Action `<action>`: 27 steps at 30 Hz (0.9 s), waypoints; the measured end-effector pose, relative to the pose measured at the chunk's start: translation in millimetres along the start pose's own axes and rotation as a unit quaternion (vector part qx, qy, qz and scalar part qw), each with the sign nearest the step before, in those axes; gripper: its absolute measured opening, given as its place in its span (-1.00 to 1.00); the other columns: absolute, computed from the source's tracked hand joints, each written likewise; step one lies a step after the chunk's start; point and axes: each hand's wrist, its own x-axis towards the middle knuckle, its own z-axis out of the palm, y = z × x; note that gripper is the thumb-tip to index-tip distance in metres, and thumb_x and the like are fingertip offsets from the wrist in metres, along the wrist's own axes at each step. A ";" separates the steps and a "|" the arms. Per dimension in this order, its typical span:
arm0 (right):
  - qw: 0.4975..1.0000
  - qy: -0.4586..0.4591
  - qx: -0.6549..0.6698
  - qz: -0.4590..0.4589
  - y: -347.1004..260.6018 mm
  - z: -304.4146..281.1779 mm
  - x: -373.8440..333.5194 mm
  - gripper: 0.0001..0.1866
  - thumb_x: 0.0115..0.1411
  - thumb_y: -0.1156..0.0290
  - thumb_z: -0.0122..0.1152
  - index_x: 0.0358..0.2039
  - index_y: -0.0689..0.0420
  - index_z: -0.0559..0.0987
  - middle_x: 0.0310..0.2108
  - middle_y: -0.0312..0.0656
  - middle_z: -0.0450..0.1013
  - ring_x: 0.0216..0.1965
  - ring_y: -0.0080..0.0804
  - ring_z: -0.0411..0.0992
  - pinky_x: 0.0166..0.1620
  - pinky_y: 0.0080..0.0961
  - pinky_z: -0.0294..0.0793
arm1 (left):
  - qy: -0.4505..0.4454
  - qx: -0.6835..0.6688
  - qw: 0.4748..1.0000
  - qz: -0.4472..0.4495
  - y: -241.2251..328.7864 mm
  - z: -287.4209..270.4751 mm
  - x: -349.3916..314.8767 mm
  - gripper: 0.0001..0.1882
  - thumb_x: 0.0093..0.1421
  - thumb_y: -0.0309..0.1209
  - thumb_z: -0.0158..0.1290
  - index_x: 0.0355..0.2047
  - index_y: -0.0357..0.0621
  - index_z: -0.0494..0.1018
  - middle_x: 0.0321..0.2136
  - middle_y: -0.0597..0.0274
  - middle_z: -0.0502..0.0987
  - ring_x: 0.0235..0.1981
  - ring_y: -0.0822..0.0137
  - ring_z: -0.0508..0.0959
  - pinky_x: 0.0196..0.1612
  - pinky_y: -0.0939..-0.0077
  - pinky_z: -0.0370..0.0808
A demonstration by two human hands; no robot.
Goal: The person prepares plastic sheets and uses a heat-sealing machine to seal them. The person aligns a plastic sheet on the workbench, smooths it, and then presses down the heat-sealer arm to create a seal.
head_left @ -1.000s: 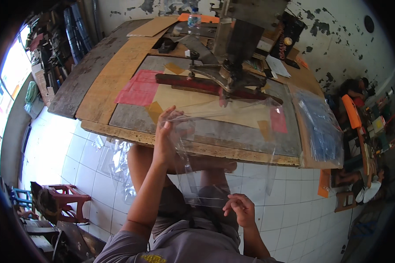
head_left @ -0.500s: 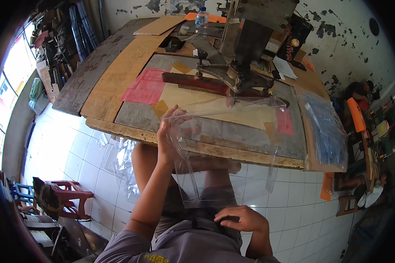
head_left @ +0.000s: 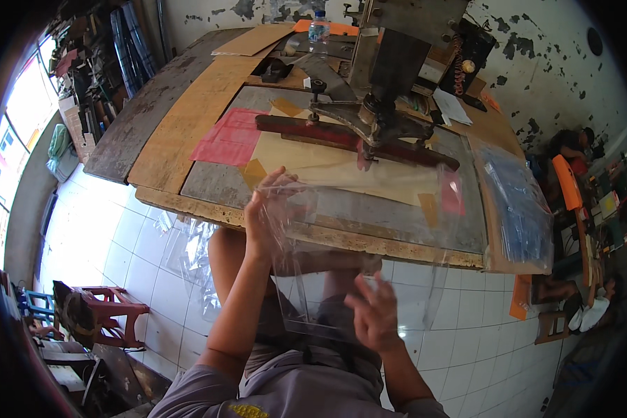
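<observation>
Up comes my right hand [head_left: 376,317] to five o'clock, fingers apart; left hand [head_left: 260,221] clamps the clear plastic [head_left: 362,237] at nine, so both are near it now

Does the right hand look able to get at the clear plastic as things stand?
Likely yes: the right hand looks empty and is near the lower edge of the clear plastic, with nothing visibly in the way; blur hides any contact.

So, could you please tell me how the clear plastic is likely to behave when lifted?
The clear plastic is probably thin and light, as the table edge shows through it. It likely bends easily, since it looks creased near the left hand. Its shine suggests it may be slippery.
</observation>
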 end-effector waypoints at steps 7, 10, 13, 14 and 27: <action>0.987 0.118 0.080 0.072 2.2 -4.5 99.9 -0.37 0.35 0.26 0.23 0.41 0.07 0.38 0.52 0.17 0.06 0.53 0.35 -0.04 0.47 0.23 -0.04 | -0.094 0.066 0.993 -0.028 -13.4 17.7 -29.1 -0.08 0.27 0.19 0.13 0.41 -0.17 0.16 0.26 -0.02 0.35 0.26 0.10 0.43 0.22 0.02 0.47; 0.993 0.091 -0.031 0.071 -12.0 -3.5 131.5 -0.37 0.37 0.29 0.20 0.41 0.14 0.36 0.51 0.19 0.07 0.52 0.27 0.02 0.45 0.23 0.00 | -0.085 0.101 0.991 -0.017 -11.6 34.7 -49.1 0.01 0.26 0.20 0.16 0.47 -0.18 0.05 0.32 -0.05 0.28 0.30 0.08 0.39 0.31 0.06 0.39; 0.993 -0.036 0.110 -0.024 -16.1 20.9 132.0 -0.39 0.39 0.31 0.19 0.39 0.22 0.35 0.48 0.21 0.10 0.48 0.16 0.12 0.44 0.19 0.03 | -0.066 0.143 0.988 0.006 -8.5 54.7 -62.9 0.16 0.16 0.23 0.22 0.51 -0.19 -0.04 0.33 -0.06 0.26 0.32 0.09 0.36 0.35 0.10 0.35; 0.976 0.003 0.216 -0.038 -17.2 30.9 130.2 -0.42 0.38 0.38 0.20 0.36 0.28 0.37 0.45 0.21 0.14 0.44 0.06 0.20 0.42 0.14 0.10 | -0.078 0.141 0.987 0.017 -9.2 55.0 -64.8 0.14 0.19 0.21 0.21 0.52 -0.20 -0.06 0.34 -0.07 0.24 0.33 0.08 0.34 0.37 0.11 0.31; 0.830 0.398 0.384 0.066 14.5 17.4 100.5 -0.13 0.35 0.11 0.35 0.50 0.09 0.11 0.55 0.14 -0.06 0.42 0.08 0.23 0.39 0.06 0.21 | -0.083 0.215 0.972 0.043 -20.1 24.2 -84.9 0.02 0.22 0.14 0.17 0.44 -0.34 0.11 0.28 -0.07 0.34 0.35 0.10 0.31 0.42 0.18 0.16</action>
